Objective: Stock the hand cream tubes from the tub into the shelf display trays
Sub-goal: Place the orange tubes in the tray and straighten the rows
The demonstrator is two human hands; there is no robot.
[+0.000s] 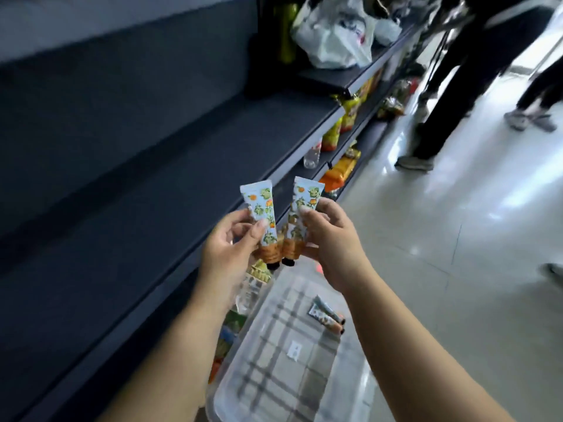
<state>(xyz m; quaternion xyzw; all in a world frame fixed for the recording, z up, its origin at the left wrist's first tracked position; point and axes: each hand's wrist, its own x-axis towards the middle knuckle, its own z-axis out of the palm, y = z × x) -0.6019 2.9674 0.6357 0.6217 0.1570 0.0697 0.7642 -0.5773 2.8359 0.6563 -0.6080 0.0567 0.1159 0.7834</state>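
My left hand grips a hand cream tube, pale blue with green and orange fruit print and a black cap pointing down. My right hand holds a second matching tube, maybe with another behind it. Both hands hover in front of the dark shelf, above the clear plastic tub on the floor. Two more tubes lie at the tub's far right side. No display tray is visible.
The dark shelving runs along the left, its near boards bare. Snack packets fill lower shelves farther along, and white plastic bags sit on the upper shelf. People's legs stand in the aisle at the right on a glossy floor.
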